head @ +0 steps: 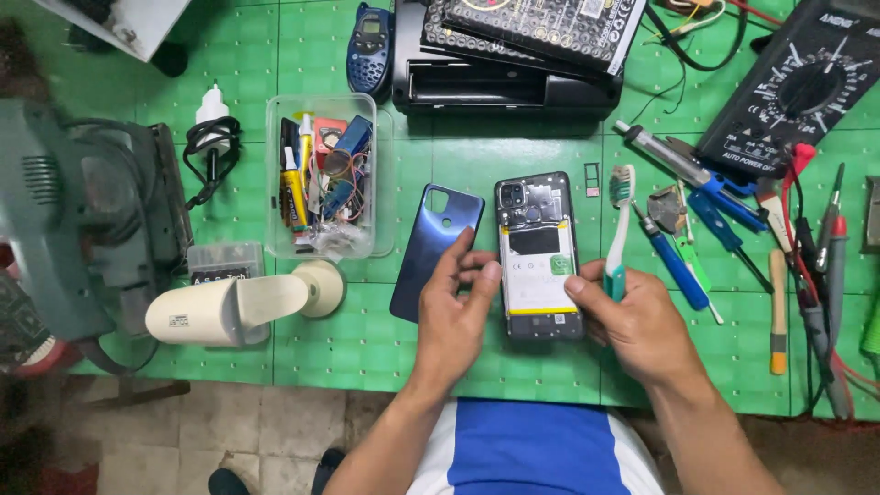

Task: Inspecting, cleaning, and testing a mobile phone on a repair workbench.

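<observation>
At the bottom centre of the frame a blue and white garment is seen, with both forearms reaching up from it. The left hand (454,307) is held with loosely curled fingers, its fingertips laid against the left edge of the opened smartphone (539,255); nothing is clasped in its grip. A toothbrush (618,229) with a teal and white handle is held upright in the right hand (637,316), the grip closed around its lower end, the thumb pressed to the phone's right edge. The phone lies at mid-frame on the green tiled tabletop (367,339), its battery marked by a white label and a small round green sticker. Just left of it the glossy dark blue back cover (433,246) is laid. Further left a clear plastic box (323,176) of glue tubes and a white security camera (229,307) are seen. At the upper right a black multimeter (807,82) is placed above blue-handled screwdrivers (678,266).
</observation>
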